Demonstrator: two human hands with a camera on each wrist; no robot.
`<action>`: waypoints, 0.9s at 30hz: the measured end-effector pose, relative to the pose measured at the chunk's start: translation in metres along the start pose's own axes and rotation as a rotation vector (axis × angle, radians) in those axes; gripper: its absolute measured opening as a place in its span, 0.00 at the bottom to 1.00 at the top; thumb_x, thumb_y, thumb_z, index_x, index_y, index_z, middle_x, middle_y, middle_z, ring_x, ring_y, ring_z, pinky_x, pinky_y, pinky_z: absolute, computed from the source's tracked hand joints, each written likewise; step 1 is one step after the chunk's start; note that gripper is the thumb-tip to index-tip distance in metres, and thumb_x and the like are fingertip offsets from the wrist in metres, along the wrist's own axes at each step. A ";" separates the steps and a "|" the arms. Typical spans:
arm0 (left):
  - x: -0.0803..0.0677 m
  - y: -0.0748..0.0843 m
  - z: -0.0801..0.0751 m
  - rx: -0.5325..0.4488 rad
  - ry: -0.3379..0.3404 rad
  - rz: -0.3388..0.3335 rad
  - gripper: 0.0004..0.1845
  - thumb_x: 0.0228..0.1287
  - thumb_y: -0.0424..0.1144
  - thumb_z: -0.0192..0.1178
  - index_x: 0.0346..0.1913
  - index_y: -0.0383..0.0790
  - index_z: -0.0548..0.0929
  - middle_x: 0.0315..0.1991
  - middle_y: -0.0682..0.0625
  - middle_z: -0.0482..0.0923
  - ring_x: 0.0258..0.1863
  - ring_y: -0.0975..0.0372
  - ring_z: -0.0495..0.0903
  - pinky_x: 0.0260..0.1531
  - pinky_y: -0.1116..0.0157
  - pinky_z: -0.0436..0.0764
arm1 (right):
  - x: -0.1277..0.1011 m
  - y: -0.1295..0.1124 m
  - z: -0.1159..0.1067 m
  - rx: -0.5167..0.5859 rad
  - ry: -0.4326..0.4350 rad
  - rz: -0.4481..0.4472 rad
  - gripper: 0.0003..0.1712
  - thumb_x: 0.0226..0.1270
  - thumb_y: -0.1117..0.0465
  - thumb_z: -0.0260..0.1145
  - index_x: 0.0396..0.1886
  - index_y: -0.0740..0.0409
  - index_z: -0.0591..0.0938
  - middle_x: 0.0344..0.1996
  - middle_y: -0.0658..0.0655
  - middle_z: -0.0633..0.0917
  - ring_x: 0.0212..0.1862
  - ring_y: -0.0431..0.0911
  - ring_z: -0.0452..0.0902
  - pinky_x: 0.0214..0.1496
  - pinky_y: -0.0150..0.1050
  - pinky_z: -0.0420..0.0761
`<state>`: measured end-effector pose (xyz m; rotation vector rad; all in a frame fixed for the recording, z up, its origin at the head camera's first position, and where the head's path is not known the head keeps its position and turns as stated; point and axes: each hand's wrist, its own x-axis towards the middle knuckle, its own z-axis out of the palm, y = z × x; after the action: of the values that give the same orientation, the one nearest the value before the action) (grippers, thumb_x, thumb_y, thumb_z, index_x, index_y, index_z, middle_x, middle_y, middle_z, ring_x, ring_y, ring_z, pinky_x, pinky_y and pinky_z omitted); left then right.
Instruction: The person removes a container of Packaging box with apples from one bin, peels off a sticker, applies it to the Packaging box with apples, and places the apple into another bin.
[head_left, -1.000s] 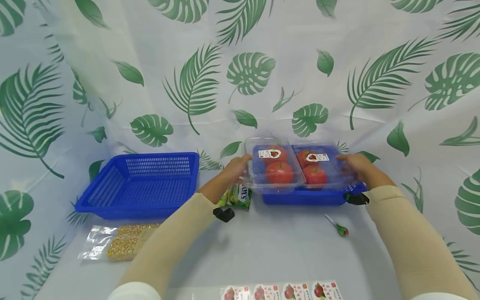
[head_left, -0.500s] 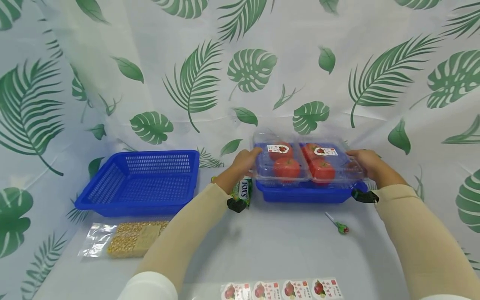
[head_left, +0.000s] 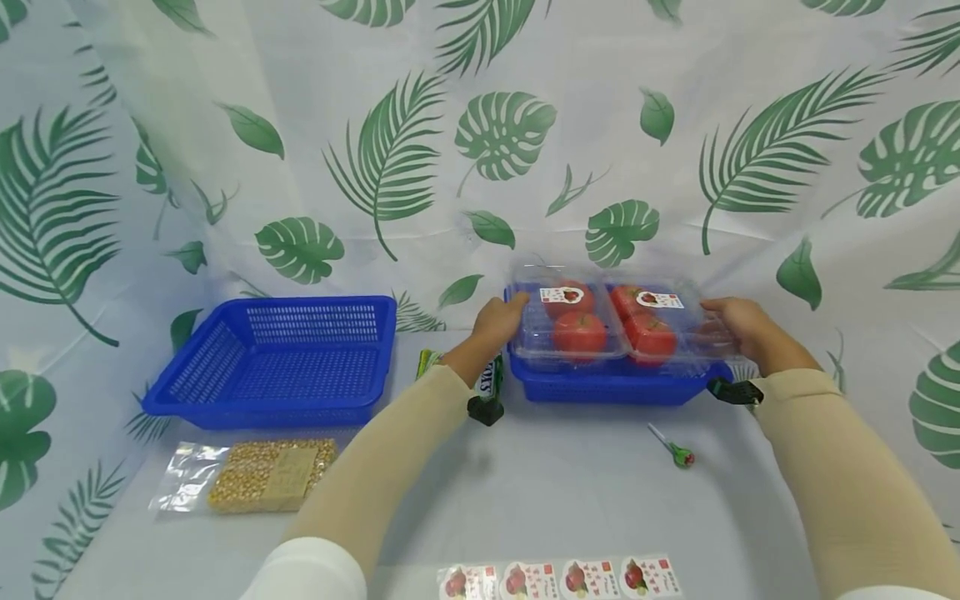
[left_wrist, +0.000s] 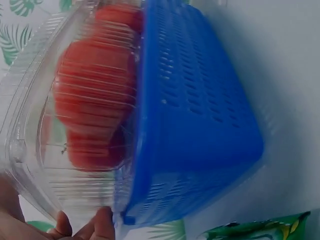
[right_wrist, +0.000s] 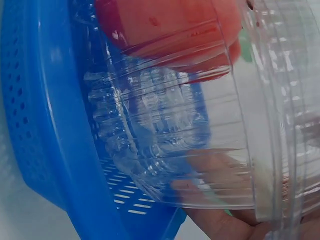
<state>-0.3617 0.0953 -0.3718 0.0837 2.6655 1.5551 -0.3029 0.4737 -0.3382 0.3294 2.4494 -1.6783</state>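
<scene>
Two clear plastic boxes of red tomatoes sit side by side, the left box (head_left: 573,329) and the right box (head_left: 660,329), low in a blue basket (head_left: 615,389). My left hand (head_left: 501,319) grips the outer edge of the left box. My right hand (head_left: 738,323) grips the outer edge of the right box. In the left wrist view my fingertips (left_wrist: 102,225) curl at the left box (left_wrist: 75,110) beside the basket wall (left_wrist: 200,125). The right wrist view has my fingers (right_wrist: 220,215) under the right box (right_wrist: 200,140), against the basket (right_wrist: 45,125).
An empty blue basket (head_left: 277,358) stands at the left. A bag of corn kernels (head_left: 255,475) lies in front of it. A green candy packet (head_left: 491,379) lies by my left wrist, a lollipop (head_left: 675,452) at the right, a sticker sheet (head_left: 558,577) near the front edge.
Both boxes, held together between my hands, have moved away from me and down into the right basket. My arms have stretched forward with them.
</scene>
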 end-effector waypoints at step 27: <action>0.003 -0.023 -0.008 0.613 -0.052 0.074 0.38 0.70 0.66 0.34 0.49 0.38 0.83 0.39 0.47 0.81 0.34 0.56 0.77 0.31 0.56 0.78 | 0.009 0.003 0.029 -0.280 0.196 -0.038 0.40 0.78 0.45 0.42 0.67 0.80 0.60 0.58 0.78 0.72 0.53 0.61 0.78 0.57 0.55 0.74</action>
<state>-0.3657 0.0769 -0.3879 0.2430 3.0138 0.6803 -0.3109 0.4488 -0.3539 0.4289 2.8041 -1.3455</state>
